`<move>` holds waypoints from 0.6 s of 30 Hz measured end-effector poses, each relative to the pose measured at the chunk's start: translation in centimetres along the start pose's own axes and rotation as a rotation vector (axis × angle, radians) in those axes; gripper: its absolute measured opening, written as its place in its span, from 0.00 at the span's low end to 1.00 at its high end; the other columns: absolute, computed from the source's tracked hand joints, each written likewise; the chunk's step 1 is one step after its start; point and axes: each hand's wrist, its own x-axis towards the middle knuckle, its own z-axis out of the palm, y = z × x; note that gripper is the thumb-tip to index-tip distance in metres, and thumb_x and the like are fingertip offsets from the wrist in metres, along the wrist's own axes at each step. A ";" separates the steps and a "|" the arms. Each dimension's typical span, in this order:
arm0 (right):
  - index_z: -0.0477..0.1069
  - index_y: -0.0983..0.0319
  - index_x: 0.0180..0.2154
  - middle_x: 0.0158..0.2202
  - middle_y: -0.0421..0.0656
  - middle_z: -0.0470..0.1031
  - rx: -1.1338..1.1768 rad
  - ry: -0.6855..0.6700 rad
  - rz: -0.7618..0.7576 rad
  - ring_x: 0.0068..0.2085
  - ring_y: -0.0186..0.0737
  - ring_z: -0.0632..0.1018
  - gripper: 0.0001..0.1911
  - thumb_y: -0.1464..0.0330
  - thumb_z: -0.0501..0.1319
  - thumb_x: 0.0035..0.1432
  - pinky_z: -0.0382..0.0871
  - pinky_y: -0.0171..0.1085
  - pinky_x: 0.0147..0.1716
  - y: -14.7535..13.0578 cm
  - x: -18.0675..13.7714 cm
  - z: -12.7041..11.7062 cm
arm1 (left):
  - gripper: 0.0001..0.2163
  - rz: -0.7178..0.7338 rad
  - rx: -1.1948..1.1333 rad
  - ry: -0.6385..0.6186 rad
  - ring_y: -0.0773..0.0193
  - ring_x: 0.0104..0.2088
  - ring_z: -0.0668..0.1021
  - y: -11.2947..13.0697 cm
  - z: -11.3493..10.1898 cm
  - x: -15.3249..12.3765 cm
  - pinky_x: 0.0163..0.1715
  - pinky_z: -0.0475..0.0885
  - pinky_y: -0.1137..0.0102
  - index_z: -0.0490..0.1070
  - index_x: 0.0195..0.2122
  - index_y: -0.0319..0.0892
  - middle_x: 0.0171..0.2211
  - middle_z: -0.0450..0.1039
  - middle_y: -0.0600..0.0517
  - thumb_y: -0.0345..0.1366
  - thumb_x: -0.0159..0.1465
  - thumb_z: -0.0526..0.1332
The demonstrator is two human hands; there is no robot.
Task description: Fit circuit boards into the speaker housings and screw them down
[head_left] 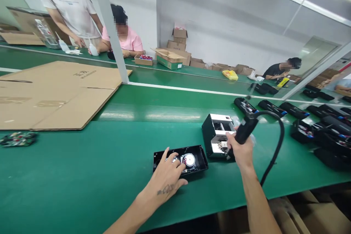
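A shallow black speaker housing (202,161) lies on the green bench with its inside facing up, showing a round silver speaker driver (189,160) and some wires. My left hand (168,176) rests over its left half with fingers spread, covering part of the inside. In my right hand (243,150) is a black electric screwdriver (245,128), its cable curving down to the right. The screwdriver points down at the front of a black and white screw feeder (207,137); whether the bit touches a screw cannot be made out.
Several black housings (294,110) line the bench at right. A flattened cardboard sheet (68,91) and a circuit board bundle (18,139) lie at left. White posts (116,33) rise along the bench. People (133,42) work across it; cardboard boxes (326,212) stand below the front edge.
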 end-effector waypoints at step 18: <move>0.65 0.52 0.57 0.22 0.27 0.67 0.594 -0.233 0.070 0.18 0.29 0.67 0.22 0.68 0.68 0.66 0.64 0.32 0.20 -1.6 -8.8 6.5 | 0.12 0.044 0.101 0.069 0.56 0.45 0.79 0.2 2.8 0.2 0.72 0.56 0.45 0.76 0.33 0.44 0.29 0.78 0.56 0.44 0.66 0.73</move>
